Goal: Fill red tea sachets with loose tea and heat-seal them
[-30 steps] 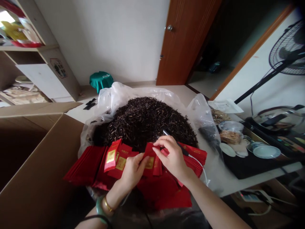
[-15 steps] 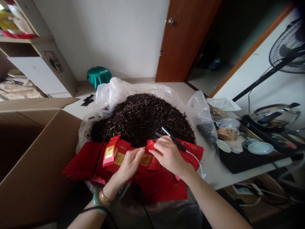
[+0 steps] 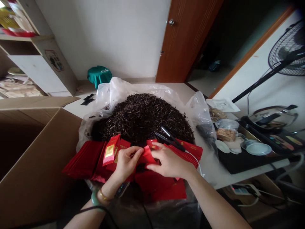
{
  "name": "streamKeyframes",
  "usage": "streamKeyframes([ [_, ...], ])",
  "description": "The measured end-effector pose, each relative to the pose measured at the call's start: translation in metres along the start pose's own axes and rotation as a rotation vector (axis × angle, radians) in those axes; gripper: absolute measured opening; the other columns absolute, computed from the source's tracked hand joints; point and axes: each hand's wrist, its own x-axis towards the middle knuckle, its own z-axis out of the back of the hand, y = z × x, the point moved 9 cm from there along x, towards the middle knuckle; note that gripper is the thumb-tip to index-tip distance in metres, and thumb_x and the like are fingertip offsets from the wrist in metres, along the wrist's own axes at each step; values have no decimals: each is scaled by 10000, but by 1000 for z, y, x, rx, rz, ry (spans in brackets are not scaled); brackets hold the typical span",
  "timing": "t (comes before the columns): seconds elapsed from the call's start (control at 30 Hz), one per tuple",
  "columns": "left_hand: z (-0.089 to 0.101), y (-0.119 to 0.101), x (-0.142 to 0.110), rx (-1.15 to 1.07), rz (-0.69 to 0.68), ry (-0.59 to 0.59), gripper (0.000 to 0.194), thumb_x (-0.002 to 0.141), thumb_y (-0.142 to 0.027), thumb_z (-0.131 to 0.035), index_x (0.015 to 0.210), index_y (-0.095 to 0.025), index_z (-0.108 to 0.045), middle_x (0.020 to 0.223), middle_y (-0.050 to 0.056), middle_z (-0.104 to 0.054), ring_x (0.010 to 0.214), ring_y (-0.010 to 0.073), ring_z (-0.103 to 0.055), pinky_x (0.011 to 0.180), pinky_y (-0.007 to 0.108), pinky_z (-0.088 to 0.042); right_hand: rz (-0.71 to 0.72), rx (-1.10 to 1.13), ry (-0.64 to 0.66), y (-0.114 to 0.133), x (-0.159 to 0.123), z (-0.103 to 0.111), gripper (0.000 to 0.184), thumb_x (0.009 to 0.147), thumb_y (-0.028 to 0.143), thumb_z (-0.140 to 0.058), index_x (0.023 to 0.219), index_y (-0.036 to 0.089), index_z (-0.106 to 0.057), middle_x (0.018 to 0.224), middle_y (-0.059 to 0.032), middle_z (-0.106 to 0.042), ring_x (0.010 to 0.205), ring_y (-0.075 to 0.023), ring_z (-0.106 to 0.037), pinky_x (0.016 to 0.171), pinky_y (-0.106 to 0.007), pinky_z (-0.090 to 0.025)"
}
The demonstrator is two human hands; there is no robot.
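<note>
Our left hand (image 3: 127, 163) and right hand (image 3: 169, 164) meet on a small red sachet (image 3: 148, 156), the left thumb and fingers pinching one edge, the right fingertips curled over the other. It lies on a heap of red sachets (image 3: 84, 159), at the near side of the dark loose tea (image 3: 143, 121) piled in a clear plastic bag (image 3: 111, 95). Black flat tongs (image 3: 170, 140) with a white cord (image 3: 194, 163) sit just past our right knuckles; whether we grip them, we cannot tell. A light, even pinch serves best here, keeping the thin sachet flat and its edges square.
</note>
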Motion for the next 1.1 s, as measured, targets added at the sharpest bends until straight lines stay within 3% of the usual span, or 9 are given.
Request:
streamKeyframes([
  [0.1,-5,-15,-6,53,-145,10,222,845,-264,-582,724,-143,-724,627,32,-730,530,134,-662,500,172,-486,-54,8,93,1,0,-11,224,848,371,-631,743,182,-689,813,-92,-721,1102,-279,-603,965,-394,-453],
  [0.27,-9,-26,-6,78,-288,43,185,880,-229,-569,811,-155,-725,759,57,-761,661,151,-714,605,192,-548,47,0,105,12,2,-16,289,946,224,-441,869,168,-714,872,-94,-735,978,-220,-653,1061,-421,-364],
  [0.5,1,-33,-8,167,-415,-55,162,887,-209,-562,843,-162,-710,862,82,-761,784,179,-725,720,269,-590,-116,94,234,-4,2,-25,245,941,292,-470,923,195,-695,1033,-109,-718,1293,-273,-474,1026,-416,-402],
  [0.7,-7,-37,-6,190,-419,65,172,904,-210,-545,838,-171,-699,826,59,-763,750,156,-724,673,230,-582,-46,136,324,2,-3,-26,231,930,247,-469,882,196,-690,932,-69,-719,1119,-260,-581,996,-412,-408],
  [0.77,-1,-42,-8,233,-491,14,159,907,-183,-531,865,-176,-684,830,51,-759,776,155,-721,695,241,-576,-42,186,338,1,-3,-27,235,928,275,-475,846,189,-678,864,-56,-711,1025,-242,-610,935,-377,-442],
  [0.87,2,-54,-20,351,-679,-79,160,891,-168,-536,1017,-178,-634,948,80,-749,947,199,-693,806,321,-551,-106,303,296,-7,-2,-24,301,945,326,-435,794,173,-645,760,-38,-681,777,-186,-619,778,-314,-481],
  [0.93,-9,-57,-28,440,-768,-41,313,872,-242,-565,1175,-163,-560,1091,128,-712,1087,247,-638,894,390,-509,-143,403,225,-14,0,-18,306,951,335,-408,804,177,-625,773,-21,-672,701,-158,-592,716,-291,-477],
  [1.03,-25,-50,-30,590,-749,-2,545,865,-319,-568,1347,-120,-409,1262,196,-615,1236,292,-535,995,450,-424,-146,526,148,-18,1,-11,291,944,377,-403,805,202,-589,825,5,-664,744,-162,-588,720,-288,-472],
  [1.1,-31,-44,-29,674,-708,-27,553,891,-273,-530,1390,-117,-350,1298,205,-587,1260,290,-514,1004,447,-398,-146,566,140,-19,0,-11,319,935,436,-400,767,213,-554,823,8,-645,762,-170,-583,727,-292,-468],
])
